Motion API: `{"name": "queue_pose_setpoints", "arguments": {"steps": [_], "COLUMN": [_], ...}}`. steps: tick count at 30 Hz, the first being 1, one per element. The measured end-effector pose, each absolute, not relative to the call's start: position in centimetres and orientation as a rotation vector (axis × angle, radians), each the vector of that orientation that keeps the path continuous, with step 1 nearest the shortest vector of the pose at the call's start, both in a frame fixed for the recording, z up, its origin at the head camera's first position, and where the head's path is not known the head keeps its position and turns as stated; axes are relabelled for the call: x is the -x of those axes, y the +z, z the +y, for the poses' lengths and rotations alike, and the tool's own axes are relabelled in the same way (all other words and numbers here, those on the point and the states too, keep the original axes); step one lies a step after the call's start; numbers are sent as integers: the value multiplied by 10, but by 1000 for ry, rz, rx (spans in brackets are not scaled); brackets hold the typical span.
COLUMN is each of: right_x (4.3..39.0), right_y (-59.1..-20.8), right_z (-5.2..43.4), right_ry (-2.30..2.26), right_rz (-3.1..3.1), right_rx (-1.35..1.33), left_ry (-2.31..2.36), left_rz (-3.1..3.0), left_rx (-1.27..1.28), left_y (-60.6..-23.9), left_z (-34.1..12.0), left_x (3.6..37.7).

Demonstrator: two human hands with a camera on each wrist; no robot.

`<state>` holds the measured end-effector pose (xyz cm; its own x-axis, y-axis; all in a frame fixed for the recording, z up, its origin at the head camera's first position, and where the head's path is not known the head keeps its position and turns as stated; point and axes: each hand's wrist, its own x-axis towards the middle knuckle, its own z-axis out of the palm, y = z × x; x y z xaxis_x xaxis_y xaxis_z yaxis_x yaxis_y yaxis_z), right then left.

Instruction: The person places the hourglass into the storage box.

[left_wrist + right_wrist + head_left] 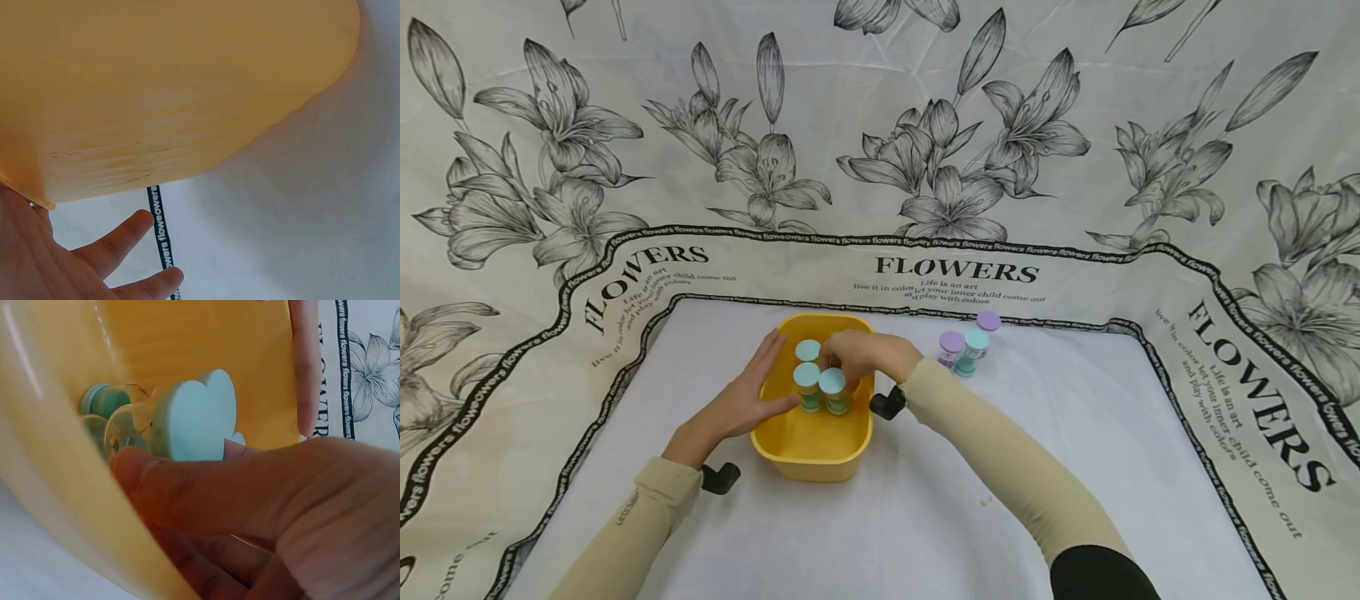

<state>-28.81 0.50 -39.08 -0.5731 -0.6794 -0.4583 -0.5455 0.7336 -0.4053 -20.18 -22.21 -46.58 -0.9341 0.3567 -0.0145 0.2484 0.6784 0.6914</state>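
A yellow plastic tub (pixel 811 454) stands on the white cloth in the middle of the head view. Three teal-lidded clear jars (pixel 807 377) stand upright at its far end. My right hand (pixel 856 353) reaches over the right rim with curled fingers, and its thumb (pixel 206 487) lies against a teal-lidded jar (pixel 190 419) among the others. My left hand (pixel 752 392) lies flat against the tub's left wall (pixel 175 94), fingers (pixel 122 240) straight and holding nothing.
Right of the tub stand two purple-lidded jars (pixel 952 345) (pixel 988 322) and one teal-lidded jar (pixel 975 343), close together. A flower-printed cloth (pixel 955 167) covers the table and rises behind it. Bare white cloth lies in front of the tub and to its right.
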Motion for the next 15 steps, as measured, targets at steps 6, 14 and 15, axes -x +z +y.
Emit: {"name": "queue_pose_setpoints", "arguments": {"steps": [6, 14, 15], "right_x": [285, 286, 287], "right_y": [-393, -397, -397], "right_z": [4, 5, 5], "right_ry": [-260, -253, -247], "right_rz": [2346, 2354, 2358], "right_rx": [921, 904, 918], "left_ry": [1103, 1115, 1113], "left_rz": [2733, 2726, 2728], "left_rx": [-495, -500, -500], "left_y": [-467, -468, -468], "left_z": [-222, -222, -223], "left_x": [202, 203, 203]}}
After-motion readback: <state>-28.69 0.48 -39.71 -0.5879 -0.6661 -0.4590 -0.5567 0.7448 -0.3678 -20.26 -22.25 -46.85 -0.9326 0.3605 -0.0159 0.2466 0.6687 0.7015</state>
